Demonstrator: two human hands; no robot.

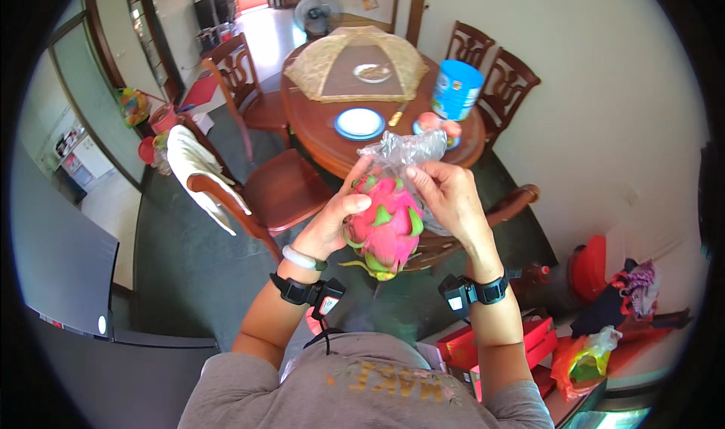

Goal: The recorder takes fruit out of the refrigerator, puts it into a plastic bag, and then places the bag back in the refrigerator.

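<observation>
My left hand (pixel 340 214) holds a pink dragon fruit (pixel 385 219) with green scales, its thumb across the upper left of the skin. A clear plastic bag (pixel 408 148) lies behind and beside the fruit. The thumb and fingers of my right hand (pixel 447 194) pinch the bag at the fruit's upper right. Beyond the hands, a blue-rimmed white plate (pixel 359 123) and a knife (pixel 398 114) with a yellowish handle rest on the round wooden table (pixel 317 140). Reddish round fruits (pixel 439 124) sit in a dish, partly hidden by the bag.
A mesh food cover (pixel 323 75) stands over a dish at the table's back. A blue can (pixel 457 89) stands at the right. Wooden chairs surround the table; white cloth (pixel 195 168) hangs over the left one (pixel 289 191). Red boxes (pixel 532 338) lie at lower right.
</observation>
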